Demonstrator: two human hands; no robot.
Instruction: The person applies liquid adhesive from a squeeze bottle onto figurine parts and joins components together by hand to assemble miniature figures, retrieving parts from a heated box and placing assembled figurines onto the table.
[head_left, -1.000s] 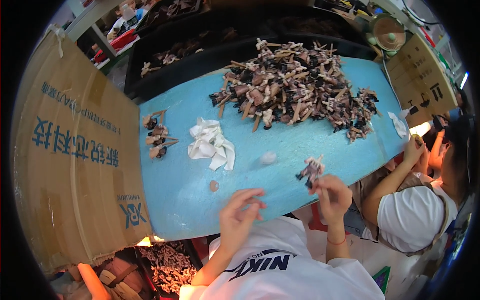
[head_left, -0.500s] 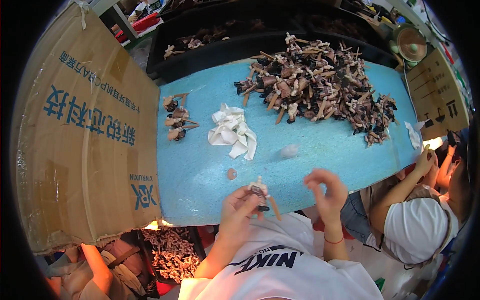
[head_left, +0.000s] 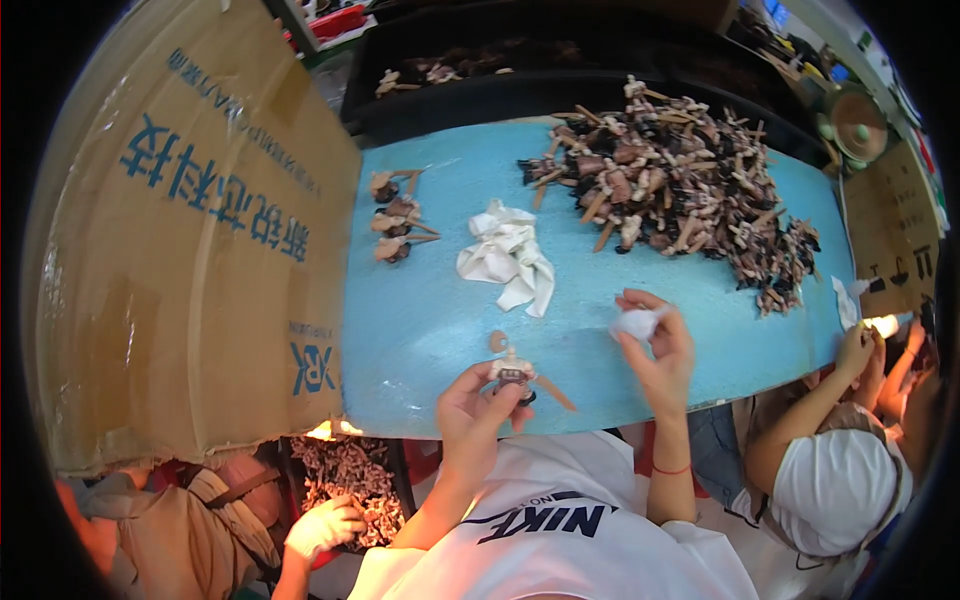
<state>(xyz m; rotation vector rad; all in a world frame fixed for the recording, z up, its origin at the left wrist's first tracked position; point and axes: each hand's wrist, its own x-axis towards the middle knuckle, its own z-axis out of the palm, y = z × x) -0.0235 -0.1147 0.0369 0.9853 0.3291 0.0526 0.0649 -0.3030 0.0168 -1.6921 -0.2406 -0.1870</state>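
Note:
My left hand [head_left: 468, 412] pinches a small figurine [head_left: 513, 376] with a pale upper body, a dark lower part and a flat brown stick jutting to the right. Over the right part of the blue tabletop [head_left: 580, 385], my right hand [head_left: 662, 365] has its fingers closed round a small whitish rounded object [head_left: 636, 323]; its exact kind is unclear. Just beyond the figurine lies a small round tan piece [head_left: 498, 341]. Farther off is a crumpled white cloth [head_left: 505, 258].
A heap of figurines [head_left: 680, 185] covers the far right, and three parts with sticks [head_left: 397, 228] lie far left. Tall cardboard [head_left: 190, 300] walls off the left. Black trays [head_left: 480, 100] stand behind. A person's hand [head_left: 330, 522] is over a bin of small parts [head_left: 350, 475] below left.
My right hand has moved forward and picked up the whitish object from the tabletop. The left hand still holds the figurine. Another person's hand has appeared over the bin. The view has shifted slightly.

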